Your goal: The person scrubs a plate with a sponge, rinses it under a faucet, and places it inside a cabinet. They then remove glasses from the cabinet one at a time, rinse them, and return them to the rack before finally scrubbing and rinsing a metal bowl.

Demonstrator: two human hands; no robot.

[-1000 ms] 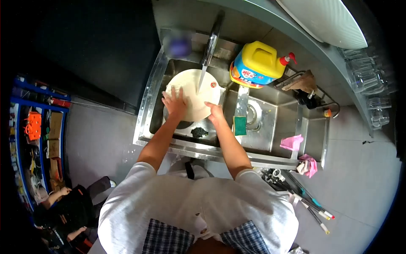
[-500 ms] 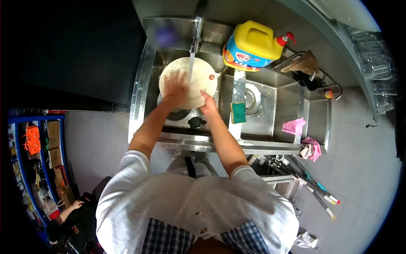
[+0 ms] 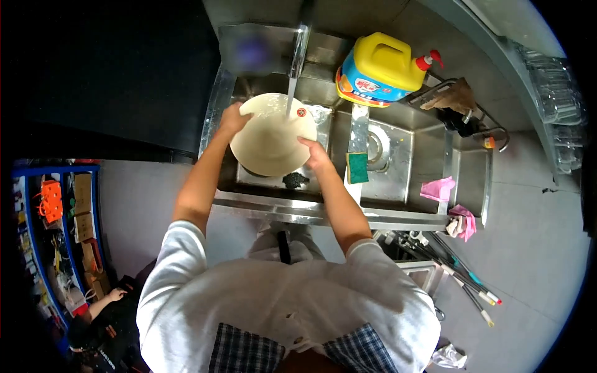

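Observation:
A cream-coloured bowl [image 3: 270, 140] with a small red mark near its rim is held over the left basin of a steel sink [image 3: 280, 202]. Water runs from the tap [image 3: 299, 53] into it. My left hand [image 3: 234, 118] grips the rim at the upper left, and my right hand [image 3: 316, 153] grips it at the right, thumb on the inner side. Below the bowl, a dark scrubbing pad [image 3: 295, 180] lies in the basin. A green sponge [image 3: 357, 168] rests on the divider between the basins.
Behind the right basin stands a yellow detergent jug [image 3: 385, 68] with a red pump. Pink cloths [image 3: 438, 188] hang at the right. Glasses [image 3: 547, 93] line a shelf at the upper right. Another person's arm [image 3: 106, 303] shows at the lower left, beside blue shelving [image 3: 65, 242].
My left hand has moved from the bowl's inner surface to its upper-left rim. The bowl has turned, its red mark has shifted, and it sits slightly lower in view.

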